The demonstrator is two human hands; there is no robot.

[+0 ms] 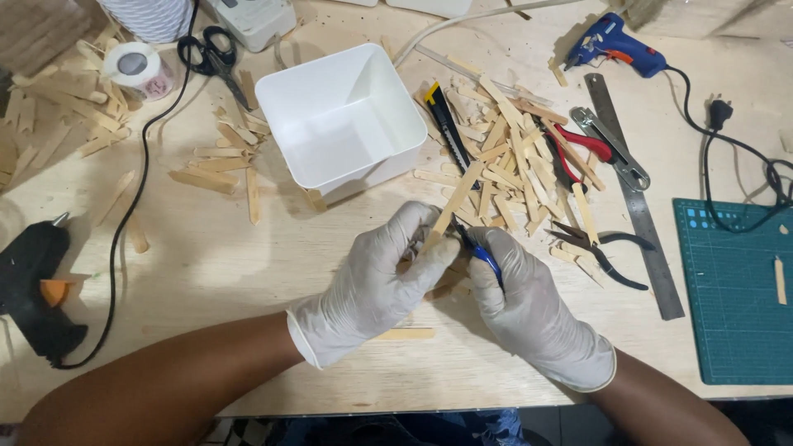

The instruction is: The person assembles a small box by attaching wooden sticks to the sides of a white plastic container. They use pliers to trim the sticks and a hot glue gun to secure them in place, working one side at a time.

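Observation:
My left hand [380, 277], in a white glove, grips a flat wooden stick [457, 202] that points up and to the right. In its own white glove, my right hand [529, 301] is closed on a small blue-handled cutting tool [479, 252] whose jaws meet the stick near its lower end. Both hands sit close together at the middle of the wooden table. A short cut stick piece [405, 334] lies on the table under my left wrist.
A white square tub [396, 124] stands behind the hands. A heap of sticks [516, 165], a black-and-yellow knife [444, 120], red-handled pliers [582, 144], black pliers [603, 252] and a steel ruler [636, 198] lie right. Blue glue gun [615, 45], green mat [735, 289], black glue gun [33, 285], scissors [211, 54].

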